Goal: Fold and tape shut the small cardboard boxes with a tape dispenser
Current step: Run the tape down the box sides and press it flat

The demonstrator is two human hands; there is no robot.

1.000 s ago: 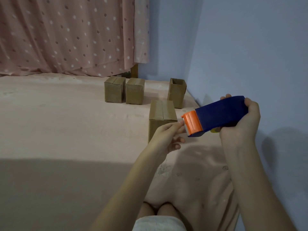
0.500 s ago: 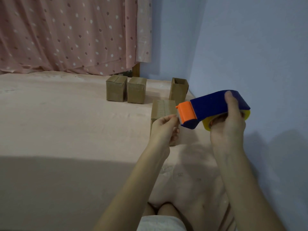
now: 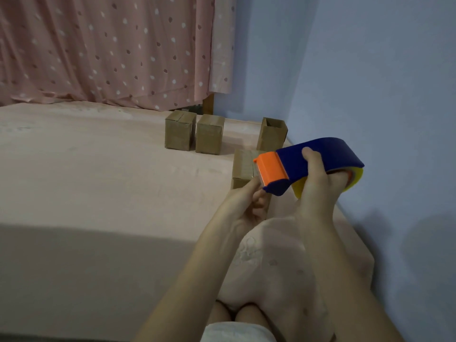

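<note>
Right now, scene: I am sitting on a pink bed sheet [image 3: 98,181] and looking down past my own forearms, with my knees [image 3: 237,314] showing at the bottom edge.
Right hand: my right hand [image 3: 318,183] is gripping the tape dispenser [image 3: 308,164] in the air, thumb lying across its blue side and the other fingers curling underneath around the yellow tape roll [image 3: 355,181].
Tape dispenser: it is pointing left, its orange cutter end [image 3: 271,170] sitting just above my left fingertips.
Left hand: my left hand [image 3: 246,206] is reaching up to the orange end with thumb and forefinger pressed together; I cannot tell for certain whether the tape end is sitting between them.
Nearest box: a closed cardboard box [image 3: 243,169] is standing on the sheet directly behind my left hand and the dispenser, partly hidden by both.
Open box: farther back, beside the blue wall [image 3: 370,82], an open-topped box [image 3: 271,134] is standing upright.
Closed pair: to the left of it, two closed boxes [image 3: 180,134] are standing side by side, almost touching.
Backdrop: a pink spotted curtain [image 3: 111,50] is hanging behind the boxes.
</note>
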